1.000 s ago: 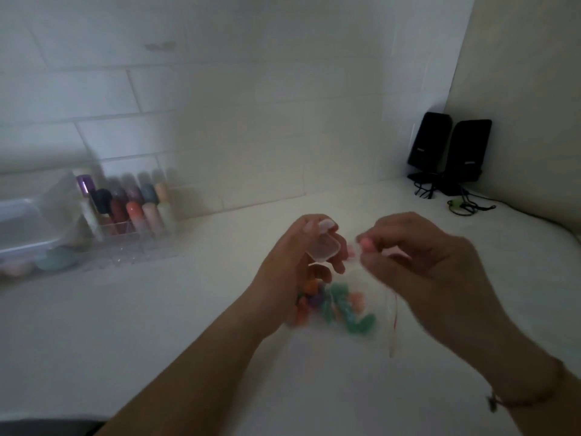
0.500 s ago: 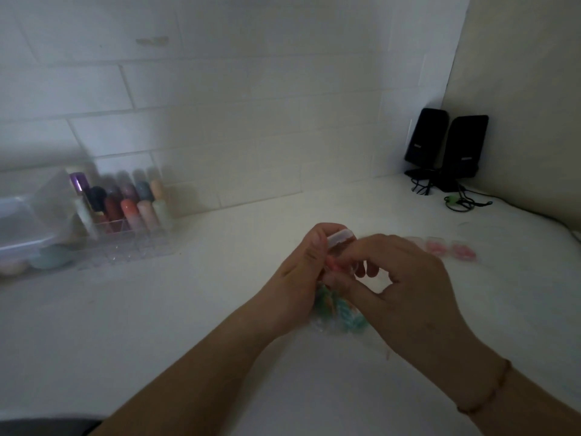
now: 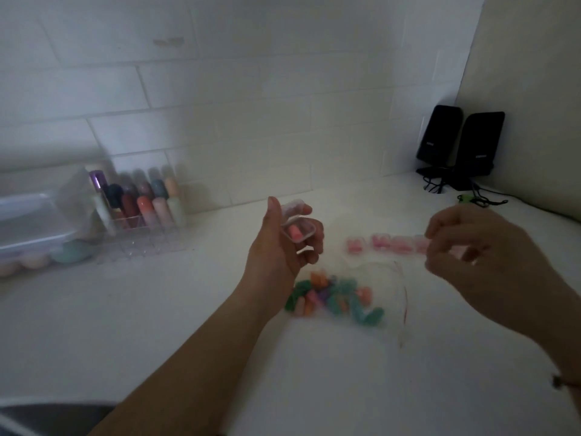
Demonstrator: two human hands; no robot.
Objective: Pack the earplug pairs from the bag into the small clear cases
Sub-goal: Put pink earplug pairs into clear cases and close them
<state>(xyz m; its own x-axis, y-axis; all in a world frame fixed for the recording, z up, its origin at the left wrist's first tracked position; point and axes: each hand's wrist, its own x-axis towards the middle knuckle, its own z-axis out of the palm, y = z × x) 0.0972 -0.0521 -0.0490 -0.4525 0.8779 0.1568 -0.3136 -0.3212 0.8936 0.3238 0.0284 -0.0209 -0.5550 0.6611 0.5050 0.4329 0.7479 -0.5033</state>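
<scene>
While your left hand (image 3: pixel 279 247) grips the small clear case (image 3: pixel 297 229) with its lid up, a pink earplug (image 3: pixel 295 233) sits inside it. Bag (image 3: pixel 371 297) of mixed-colour earplugs (image 3: pixel 333 297) lies on the counter (image 3: pixel 157 309) just below that grip. Your right hand (image 3: pixel 481 256) is blurred, fingers curled; can't tell if it pinches anything, with filled pink cases (image 3: pixel 386 243) just left of it

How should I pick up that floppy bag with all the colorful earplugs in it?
Probably pinch the bag by its empty upper right part near the red-lined edge, coming from above on the right. The earplugs are heaped at its lower left end, so the clear part lies flat and thin, easy for fingers to nip. The right hand is nearest.
</scene>
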